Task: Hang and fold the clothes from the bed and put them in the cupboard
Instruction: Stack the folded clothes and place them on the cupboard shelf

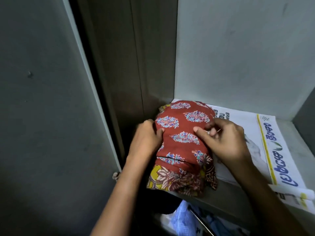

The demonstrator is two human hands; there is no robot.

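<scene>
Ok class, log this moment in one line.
left hand: holds clothes | right hand: touches clothes | clothes: folded, on shelf | newspaper: on shelf

A home: a grey steel cupboard (238, 57) with a newspaper-lined shelf (265, 147) holding folded clothes (184, 142).

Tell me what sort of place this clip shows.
Probably inside a grey metal cupboard at home: its door, a shelf lined with newspaper, and folded clothes that the left hand and right hand hold on it.
</scene>
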